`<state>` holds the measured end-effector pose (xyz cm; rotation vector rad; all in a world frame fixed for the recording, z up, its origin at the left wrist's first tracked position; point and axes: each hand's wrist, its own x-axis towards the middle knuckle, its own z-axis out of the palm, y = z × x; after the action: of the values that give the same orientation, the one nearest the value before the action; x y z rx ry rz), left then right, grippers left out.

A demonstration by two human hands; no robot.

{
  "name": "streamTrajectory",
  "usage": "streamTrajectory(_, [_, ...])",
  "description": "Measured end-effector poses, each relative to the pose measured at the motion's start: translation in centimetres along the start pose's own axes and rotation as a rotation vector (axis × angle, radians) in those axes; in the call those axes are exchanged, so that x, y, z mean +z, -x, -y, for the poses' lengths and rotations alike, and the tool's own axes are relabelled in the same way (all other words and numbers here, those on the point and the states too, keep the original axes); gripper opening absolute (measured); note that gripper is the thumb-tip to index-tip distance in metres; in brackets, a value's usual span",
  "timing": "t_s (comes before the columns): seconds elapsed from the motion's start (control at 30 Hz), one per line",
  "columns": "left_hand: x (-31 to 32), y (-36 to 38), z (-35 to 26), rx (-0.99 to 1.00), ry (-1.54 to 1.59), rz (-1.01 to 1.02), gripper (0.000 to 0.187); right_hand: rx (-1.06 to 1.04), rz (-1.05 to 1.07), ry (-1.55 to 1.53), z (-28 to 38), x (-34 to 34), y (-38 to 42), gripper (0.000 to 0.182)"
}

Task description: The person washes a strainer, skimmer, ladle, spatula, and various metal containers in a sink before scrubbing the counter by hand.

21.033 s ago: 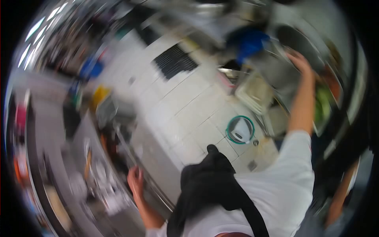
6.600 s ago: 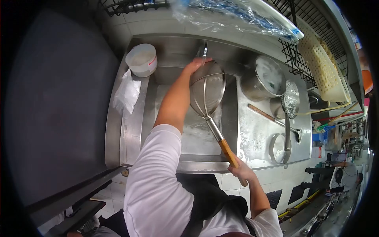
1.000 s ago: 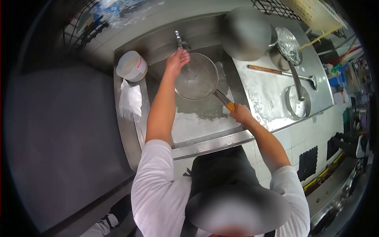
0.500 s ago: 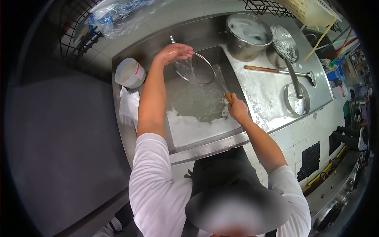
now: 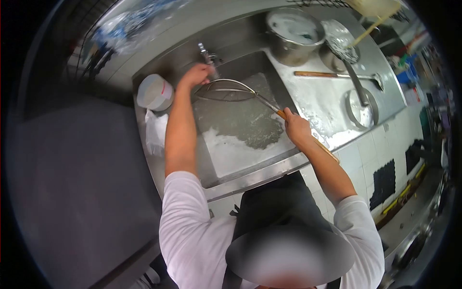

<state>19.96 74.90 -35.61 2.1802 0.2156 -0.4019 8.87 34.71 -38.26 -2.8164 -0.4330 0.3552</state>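
My right hand [image 5: 296, 127] is wrapped round the wooden handle of a long-handled strainer [image 5: 226, 90], whose end sticks out along my forearm. The strainer's round wire-rimmed head hangs tilted over the sink [image 5: 221, 179], seen almost edge-on. My left hand [image 5: 196, 75] is beside the tap [image 5: 205, 52], right at the left end of the strainer's rim; its fingers are blurred. Cloudy water [image 5: 240, 115] lies in the sink, with white foam [image 5: 226, 156] gathered along the near side.
On the foamy right counter stand a large pot [image 5: 294, 43] of suds, a ladle with a wooden handle [image 5: 315, 74], a perforated skimmer [image 5: 355, 82] and a round metal pan [image 5: 352, 113]. A white plastic tub [image 5: 155, 94] and a white bag [image 5: 155, 132] sit left of the sink.
The strainer's head has moved left and tipped from an open circle to nearly edge-on. My left hand has dropped from the water stream towards the rim, leaving the tap in view.
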Motion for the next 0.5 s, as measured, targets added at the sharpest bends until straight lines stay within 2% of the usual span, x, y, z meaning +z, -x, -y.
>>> streamTrajectory(0.07, [0.8, 1.7, 0.9, 0.093, -0.015, -0.119, 0.043, -0.023, -0.058, -0.051, -1.9, -0.8, 2.4, 0.028])
streamTrajectory(0.13, [3.1, 3.3, 1.8, 0.088, 0.308, -0.071, 0.059, 0.015, -0.185, -0.137, -4.3, -1.9, 6.1, 0.025])
streamTrajectory(0.17, [5.2, 5.0, -0.8, -0.063, 0.434, -0.080, 0.071, -0.070, -0.454, -0.067, -6.4, 0.5, 7.3, 0.028])
streamTrajectory(0.2, [6.7, 3.5, 0.8, 0.027, 0.579, 0.061, 0.069, -0.011, -0.358, -0.048, -6.7, -0.9, 9.4, 0.030])
streamTrajectory(0.23, [8.0, 4.7, -2.7, -0.217, 0.677, 0.303, 0.071, 0.034, -0.522, 0.002, -6.8, -1.5, 11.0, 0.028])
streamTrajectory(0.27, [9.4, 2.0, -0.4, -0.158, 0.715, 0.387, 0.070, 0.021, -0.574, 0.077, -8.0, -2.0, 12.4, 0.028])
streamTrajectory(0.3, [11.2, 1.6, -0.9, -0.156, 0.861, 0.425, 0.068, 0.047, -0.669, 0.134, -9.0, -2.1, 14.2, 0.029])
streamTrajectory(0.37, [14.6, 3.8, -6.1, -0.198, 0.748, 0.295, 0.062, 0.101, -0.763, 0.144, -10.5, -2.4, 17.6, 0.026])
streamTrajectory(0.47, [19.0, 2.0, -9.9, -0.143, 0.859, 0.354, 0.057, 0.205, -0.934, 0.085, -11.6, -1.6, 20.4, 0.026])
streamTrajectory(0.5, [20.8, 2.8, -12.7, -0.094, 0.797, 0.363, 0.056, 0.229, -0.925, 0.037, -11.7, -1.6, 21.3, 0.024])
